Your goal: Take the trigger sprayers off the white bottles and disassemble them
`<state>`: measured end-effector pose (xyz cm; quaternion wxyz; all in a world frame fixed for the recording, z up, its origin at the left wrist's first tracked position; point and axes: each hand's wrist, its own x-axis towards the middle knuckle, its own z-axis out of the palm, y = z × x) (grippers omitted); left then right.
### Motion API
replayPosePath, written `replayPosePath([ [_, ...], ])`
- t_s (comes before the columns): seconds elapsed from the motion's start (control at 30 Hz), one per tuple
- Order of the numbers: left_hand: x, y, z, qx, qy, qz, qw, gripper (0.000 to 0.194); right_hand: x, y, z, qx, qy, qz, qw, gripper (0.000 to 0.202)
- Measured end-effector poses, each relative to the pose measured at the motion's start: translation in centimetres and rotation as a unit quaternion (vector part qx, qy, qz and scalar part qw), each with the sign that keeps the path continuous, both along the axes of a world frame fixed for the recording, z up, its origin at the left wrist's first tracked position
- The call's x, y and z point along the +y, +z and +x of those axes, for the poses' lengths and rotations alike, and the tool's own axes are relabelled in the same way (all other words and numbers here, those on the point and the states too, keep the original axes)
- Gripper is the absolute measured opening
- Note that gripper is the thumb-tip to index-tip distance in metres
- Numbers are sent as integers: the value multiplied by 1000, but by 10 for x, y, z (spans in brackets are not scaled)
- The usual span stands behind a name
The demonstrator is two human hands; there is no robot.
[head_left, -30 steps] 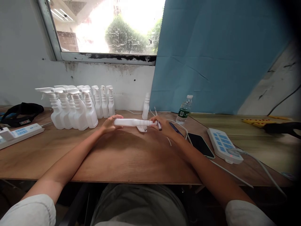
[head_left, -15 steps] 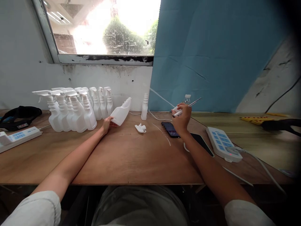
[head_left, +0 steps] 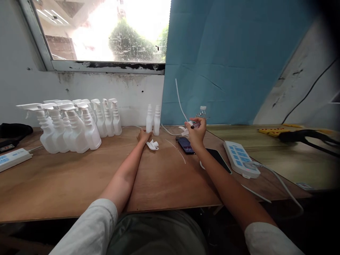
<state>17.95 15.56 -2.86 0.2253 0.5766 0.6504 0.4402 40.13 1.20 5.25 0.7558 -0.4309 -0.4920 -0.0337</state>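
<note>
My left hand (head_left: 143, 135) is closed round the base of a white bottle (head_left: 149, 119), which stands upright beside another headless bottle (head_left: 157, 120). A loose white spray head (head_left: 152, 145) lies just right of my left hand. My right hand (head_left: 197, 132), above the phone, grips a dark-tipped pen (head_left: 196, 125) together with a white spray head (head_left: 183, 131). From that spray head a thin white tube (head_left: 180, 101) rises up and to the left. Part of the pen is hidden by my fingers.
White spray bottles (head_left: 75, 129) stand grouped at the left. A phone (head_left: 185, 145), a black tablet (head_left: 218, 160) and a power strip (head_left: 241, 159) lie at the right. Behind my right hand is a clear bottle (head_left: 202, 112). Another power strip (head_left: 14, 158) is far left.
My left hand has moved right and stood the tilted bottle upright beside the other one. In my right hand, the pen has turned and the spray head with its tube shows more. The view has shifted right.
</note>
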Motion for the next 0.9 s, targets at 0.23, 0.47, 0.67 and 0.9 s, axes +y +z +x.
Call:
replayPosePath([
  [0.23, 2, -4, 8, 61, 16, 2, 998, 51, 7, -3, 2, 67, 122, -51, 989, 21],
  [0.47, -5, -1, 11, 65, 26, 28, 997, 53, 1, -8, -10, 68, 207, -105, 970, 24],
  [0.67, -14, 5, 3, -3, 19, 77, 997, 43, 2, -13, -20, 119, 279, -136, 943, 29],
  [0.9, -75, 5, -21, -82, -16, 132, 988, 23, -3, -20, -38, 231, 395, -209, 864, 38],
])
